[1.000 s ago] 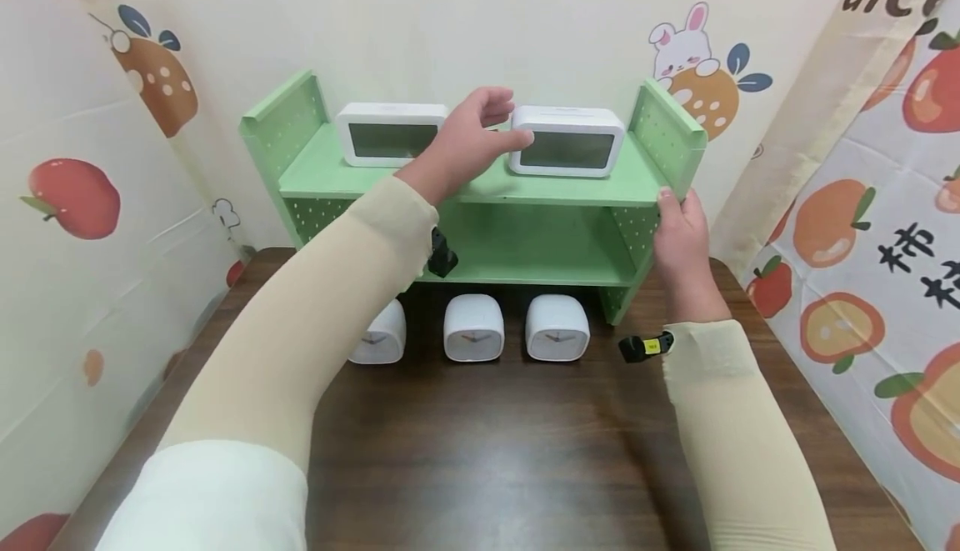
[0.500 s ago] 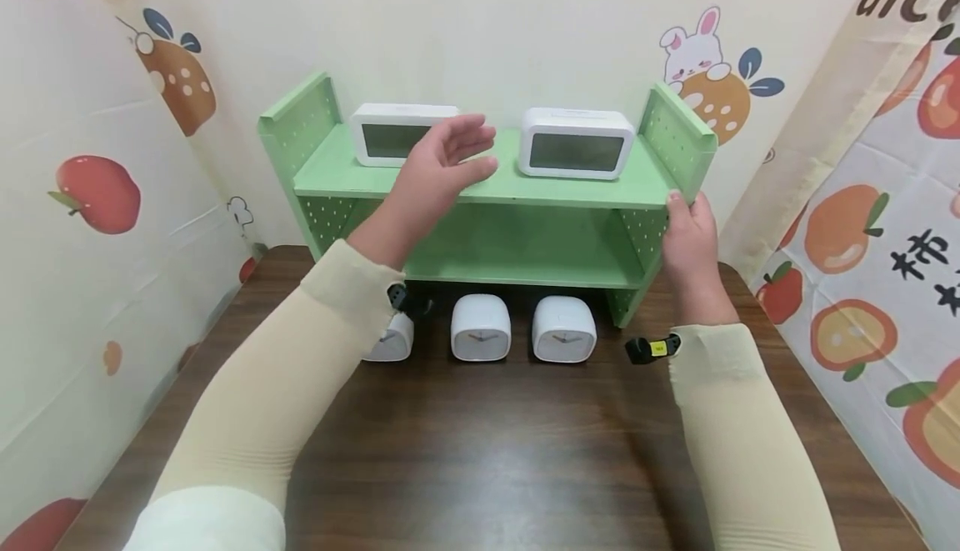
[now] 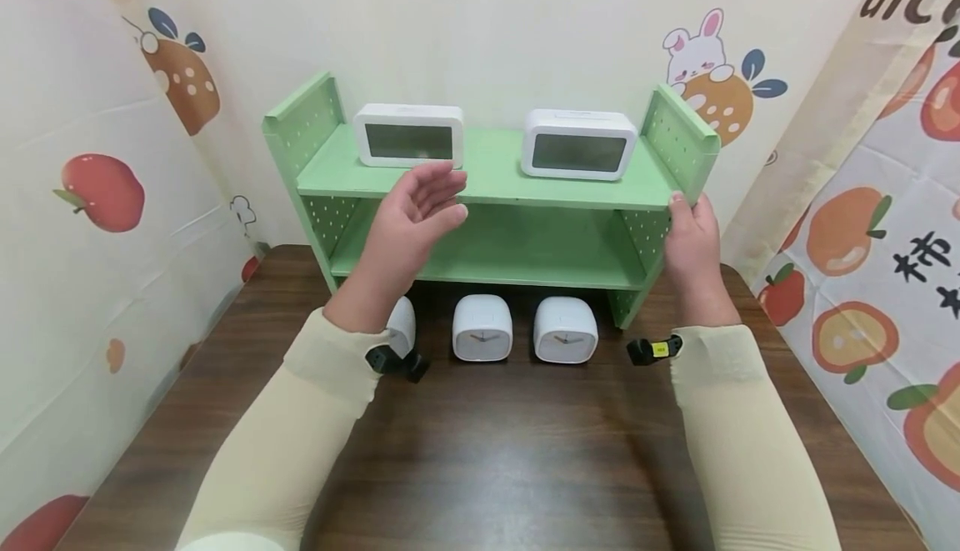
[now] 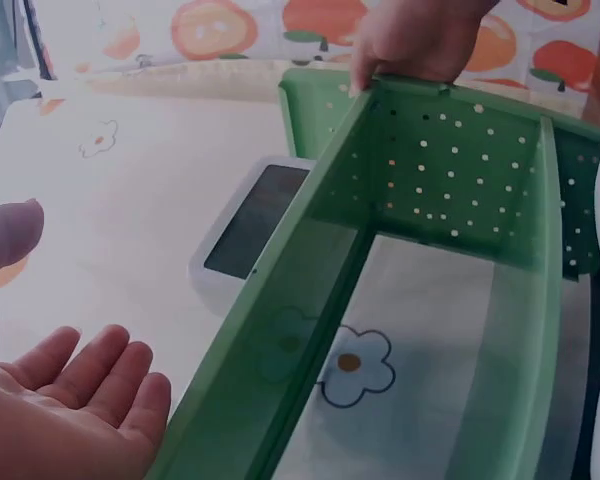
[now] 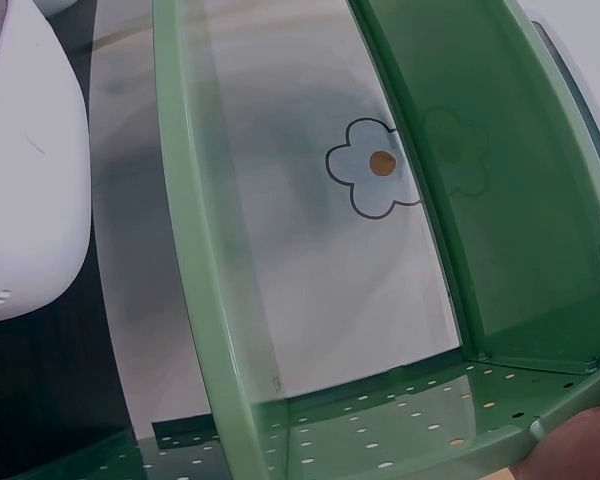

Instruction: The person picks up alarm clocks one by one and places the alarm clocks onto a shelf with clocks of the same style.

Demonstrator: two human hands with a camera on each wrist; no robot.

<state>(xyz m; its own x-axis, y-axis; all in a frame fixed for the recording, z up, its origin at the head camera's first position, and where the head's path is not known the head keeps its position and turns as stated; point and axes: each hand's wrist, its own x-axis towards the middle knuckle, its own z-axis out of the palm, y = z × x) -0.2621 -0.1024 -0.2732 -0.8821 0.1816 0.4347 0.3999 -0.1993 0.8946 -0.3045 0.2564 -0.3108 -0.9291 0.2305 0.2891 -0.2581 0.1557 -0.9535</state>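
Note:
A green two-tier shelf (image 3: 487, 238) stands at the back of the table. Two white digital clocks with dark blank screens, the left one (image 3: 410, 136) and the right one (image 3: 579, 151), sit apart on its top board. My left hand (image 3: 405, 226) hovers in front of the shelf below the left clock, fingers loosely bent and holding nothing. My right hand (image 3: 693, 247) grips the front edge of the shelf's right side panel, thumb on the near face. In the left wrist view the left palm (image 4: 70, 410) faces up beside the shelf board.
Under the shelf stand small white analog clocks: a middle one (image 3: 482, 328), a right one (image 3: 566, 330), and a left one (image 3: 402, 326) partly hidden by my left wrist. The dark wooden table (image 3: 480, 451) reaches toward me. Fruit-printed cloth (image 3: 90, 301) encloses the sides and back.
My left hand has drawn back, left and down from between the two digital clocks, uncovering the left one. The right hand keeps its grip on the shelf panel. The head view has shifted slightly.

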